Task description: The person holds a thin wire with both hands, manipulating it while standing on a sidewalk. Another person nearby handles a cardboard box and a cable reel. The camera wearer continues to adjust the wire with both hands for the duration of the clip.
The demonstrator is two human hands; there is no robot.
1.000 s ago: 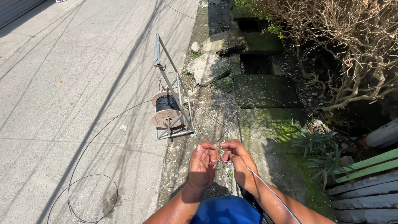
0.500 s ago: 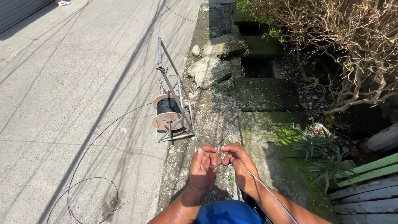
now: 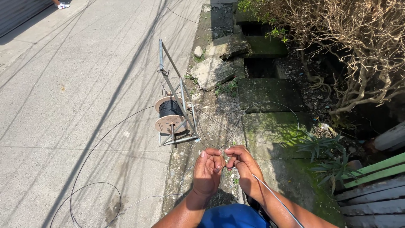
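On a sunlit concrete road (image 3: 76, 105) beside a mossy, slab-covered drain (image 3: 270, 90), the person stands at the rough dirt verge. Broken rocks (image 3: 213, 71) lie along the edge, a bare, tangled shrub (image 3: 350, 46) fills the upper right, and green and grey planks (image 3: 371, 185) show at the lower right.

A round cable reel (image 3: 170, 115) with pale cardboard-coloured flanges and a black wound core sits in a grey metal frame stand (image 3: 175, 99) at the road's edge; any label on it is too small to tell.

The thin cable (image 3: 90, 152) is dark and wiry. It runs from the reel in wide loose loops over the concrete at lower left and over the drain slabs at right, then rises to the hands.

The left hand (image 3: 209, 171) and right hand (image 3: 244, 169) meet close together in front of the body, fingers curled narrow and pinching the cable between them. A pale strand trails from the right hand along the forearm.
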